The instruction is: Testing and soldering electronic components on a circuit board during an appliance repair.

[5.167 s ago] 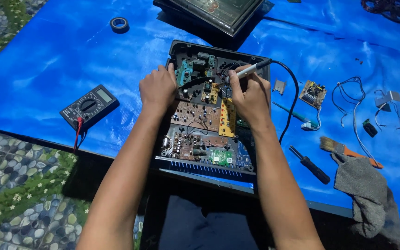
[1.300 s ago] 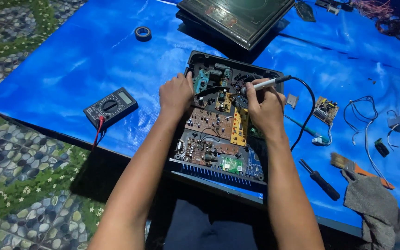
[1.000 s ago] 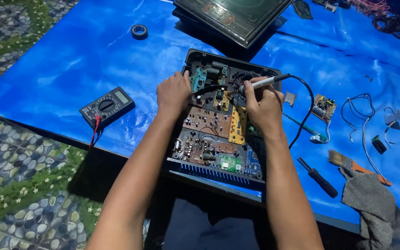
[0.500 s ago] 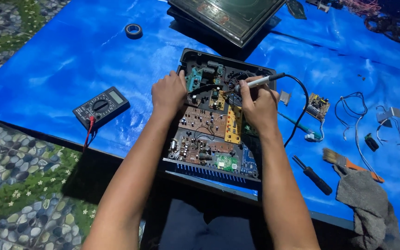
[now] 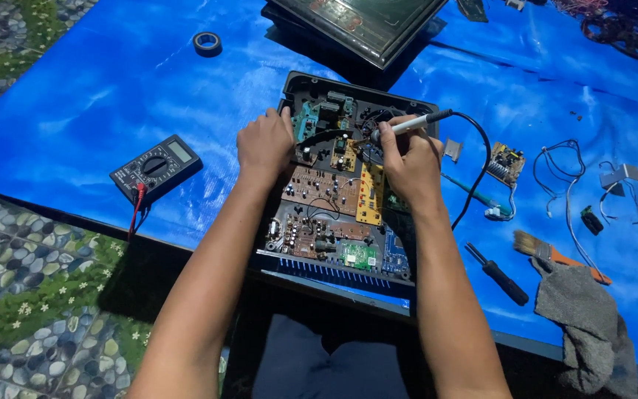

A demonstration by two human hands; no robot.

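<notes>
1. Right now the right hand [image 5: 407,159] is closed in a pen grip on a soldering iron [image 5: 407,125], tip down at the upper boards; its black cord [image 5: 478,174] loops off to the right.
2. Left hand [image 5: 263,144] is curled at the upper left of the boards, fingers pressing down; can't tell if it pinches anything.
3. Both work inside an open black chassis [image 5: 289,96] on the blue tarp [image 5: 75,111]. It holds brown, yellow, green and blue circuit boards [image 5: 319,192], all seated.
4. Progress, as a judgement: cover is off, soldering underway, nothing closed up yet.
5. Further out: multimeter [image 5: 155,166] left, tape roll [image 5: 207,43] upper left, screwdriver [image 5: 498,273], brush [image 5: 555,255], grey rag [image 5: 585,325] and a loose small board [image 5: 506,162] right.
</notes>
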